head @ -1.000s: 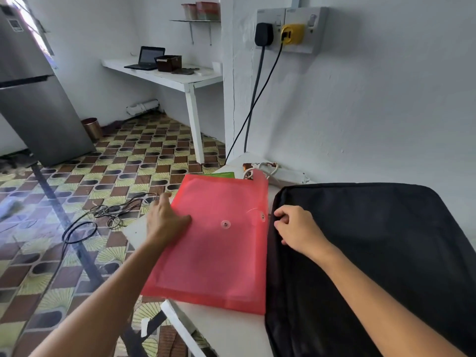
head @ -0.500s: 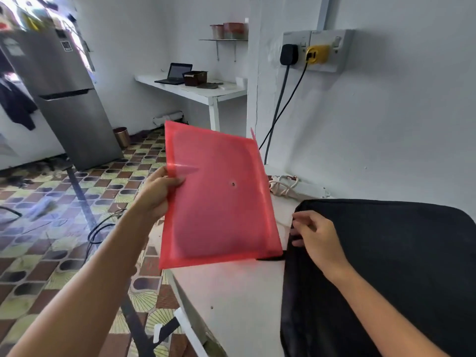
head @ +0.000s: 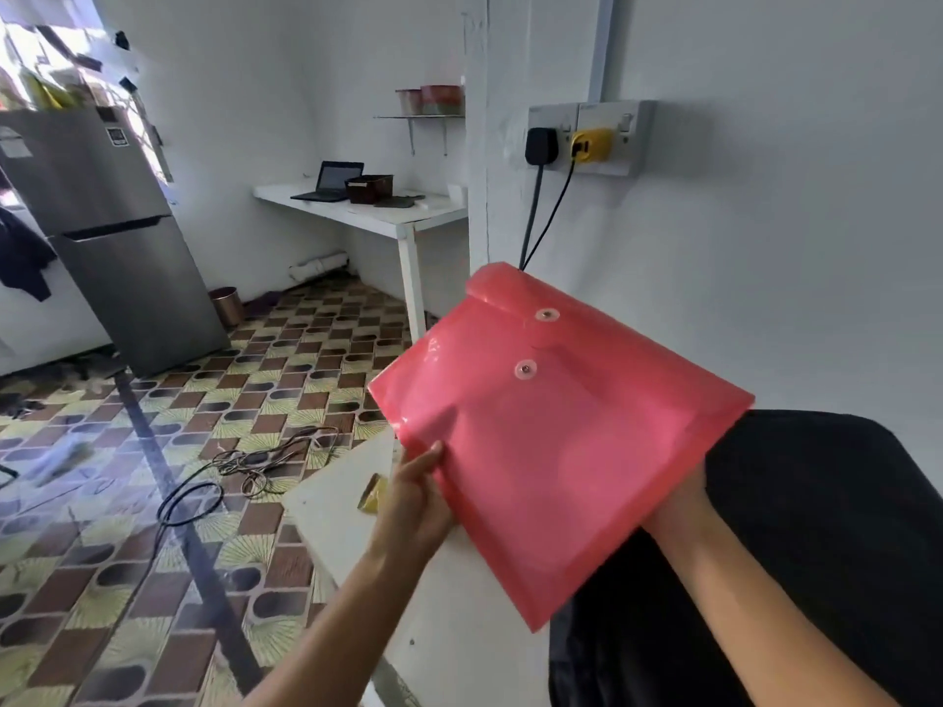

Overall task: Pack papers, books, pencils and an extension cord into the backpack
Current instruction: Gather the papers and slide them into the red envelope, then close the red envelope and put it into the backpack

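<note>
- The translucent red plastic document envelope with two white string-tie buttons, which a second ago lay flat on the white table and half a second ago stood upright in the left hand alone, is now held in the air by both hands, tilted with its flap end far and high and its bottom corner low and near.
- The left hand pinches the envelope's near-left edge, thumb on top and fingers curled underneath.
- The right hand has left the edge of the black fabric backpack and now supports the envelope from below; its fingers are covered by the plastic, so I cannot tell how tightly they are closed on it.
- The envelope has swung over to the right and overlaps the backpack's left edge, which suggests the papers are about to go in; nothing is inside the bag yet as far as can be seen.
- The backpack lies flat on the right of the table, cut off by the picture's right and bottom edges; whether its opening is unzipped is hidden behind the envelope.
- A small yellowish object on the table just left of the left hand is too partly seen to identify.
- No books, pencils or extension cord can be picked out on the table.
</note>
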A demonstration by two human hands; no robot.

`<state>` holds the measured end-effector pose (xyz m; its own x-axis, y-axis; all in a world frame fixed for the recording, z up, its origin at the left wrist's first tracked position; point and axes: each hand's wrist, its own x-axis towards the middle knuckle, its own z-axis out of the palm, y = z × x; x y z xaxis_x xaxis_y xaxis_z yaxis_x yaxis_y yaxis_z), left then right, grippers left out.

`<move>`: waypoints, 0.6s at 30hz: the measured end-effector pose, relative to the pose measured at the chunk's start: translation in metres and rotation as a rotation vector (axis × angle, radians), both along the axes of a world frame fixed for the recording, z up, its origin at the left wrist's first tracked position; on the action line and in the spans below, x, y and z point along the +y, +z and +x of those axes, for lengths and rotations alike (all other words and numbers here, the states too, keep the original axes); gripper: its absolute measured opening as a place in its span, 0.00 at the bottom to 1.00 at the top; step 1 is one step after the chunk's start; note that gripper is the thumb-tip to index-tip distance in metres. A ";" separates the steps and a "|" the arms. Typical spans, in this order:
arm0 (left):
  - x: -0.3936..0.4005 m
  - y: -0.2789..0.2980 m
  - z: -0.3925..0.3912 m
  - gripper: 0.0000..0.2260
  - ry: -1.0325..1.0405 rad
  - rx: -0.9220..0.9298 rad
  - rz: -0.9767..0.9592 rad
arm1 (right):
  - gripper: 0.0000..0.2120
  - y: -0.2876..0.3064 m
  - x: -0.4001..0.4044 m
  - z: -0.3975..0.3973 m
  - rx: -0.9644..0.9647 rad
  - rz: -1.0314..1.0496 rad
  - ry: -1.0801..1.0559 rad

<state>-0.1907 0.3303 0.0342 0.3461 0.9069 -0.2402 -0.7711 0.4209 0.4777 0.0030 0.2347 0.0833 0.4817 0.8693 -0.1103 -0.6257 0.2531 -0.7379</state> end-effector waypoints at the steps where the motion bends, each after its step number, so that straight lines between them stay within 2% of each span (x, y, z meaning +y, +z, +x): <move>1: -0.006 -0.004 0.007 0.14 -0.022 -0.031 -0.011 | 0.16 0.003 -0.006 0.013 0.087 0.047 -0.055; 2: -0.011 -0.009 0.013 0.17 -0.042 -0.046 -0.018 | 0.18 0.005 -0.014 0.025 0.158 0.104 -0.072; 3: -0.014 -0.012 0.019 0.18 -0.054 -0.042 -0.031 | 0.25 0.005 -0.022 0.036 0.171 0.160 -0.063; 5: -0.021 -0.017 0.035 0.16 -0.081 0.006 -0.061 | 0.39 0.004 -0.041 0.052 0.119 0.184 -0.043; 6: -0.023 -0.018 0.044 0.14 -0.104 0.035 -0.077 | 0.40 0.001 -0.049 0.058 0.109 0.163 -0.018; 8: -0.027 -0.020 0.062 0.14 -0.154 0.070 -0.088 | 0.34 -0.007 -0.064 0.071 -0.007 0.083 -0.017; 10: -0.031 -0.023 0.077 0.23 -0.207 0.070 -0.041 | 0.17 -0.014 -0.071 0.087 -0.212 -0.072 -0.098; 12: -0.037 -0.024 0.085 0.24 -0.275 0.078 0.010 | 0.21 -0.017 -0.081 0.102 -0.289 -0.207 -0.233; 14: -0.039 -0.025 0.087 0.13 -0.326 0.084 0.023 | 0.23 -0.016 -0.093 0.115 -0.358 -0.275 -0.268; 15: -0.037 -0.024 0.085 0.12 -0.335 0.065 0.010 | 0.23 -0.015 -0.100 0.121 -0.396 -0.294 -0.249; 18: -0.017 -0.027 0.063 0.33 -0.349 -0.010 -0.019 | 0.19 -0.009 -0.123 0.141 -0.435 -0.341 -0.192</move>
